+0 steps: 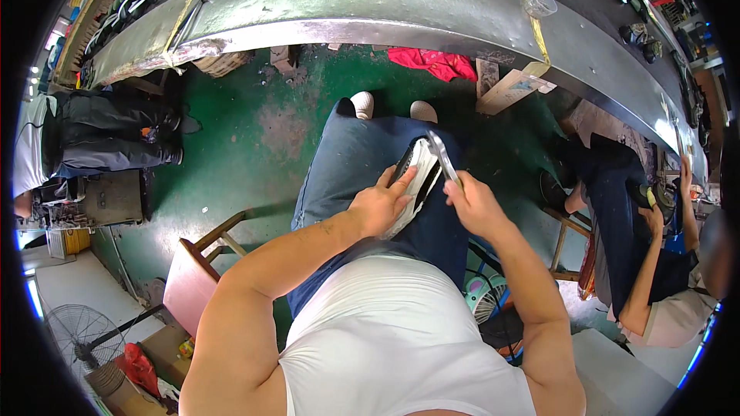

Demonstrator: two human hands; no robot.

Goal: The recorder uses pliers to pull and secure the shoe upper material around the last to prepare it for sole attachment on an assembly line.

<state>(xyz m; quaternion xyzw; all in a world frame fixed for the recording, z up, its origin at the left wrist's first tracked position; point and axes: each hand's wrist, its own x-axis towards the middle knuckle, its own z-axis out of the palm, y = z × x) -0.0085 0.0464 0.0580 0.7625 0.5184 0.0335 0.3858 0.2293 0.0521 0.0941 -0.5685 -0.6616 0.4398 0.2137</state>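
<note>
Across my lap, over dark blue trousers [331, 162], lies a black and white shoe [416, 185], tilted with its long axis pointing away from me. My left hand [379, 206] is closed on the shoe's left side, fingers pressed along its white part. My right hand [472, 202] is wrapped round a silver metal hand tool [442, 156]. The tool's shiny end reaches up beside the far end of the shoe, and I cannot tell whether it touches. Its exact kind is unclear, since my fingers cover the lower part.
A long metal-edged bench [347, 8] curves across the far side, with a clear plastic cup [539, 1] on it. Beneath lies red cloth [435, 63]. At right a co-worker holds a shoe [646, 194]; another person [108, 129] stands left. A pink-topped stool [189, 281] and wire fan [81, 335] are left.
</note>
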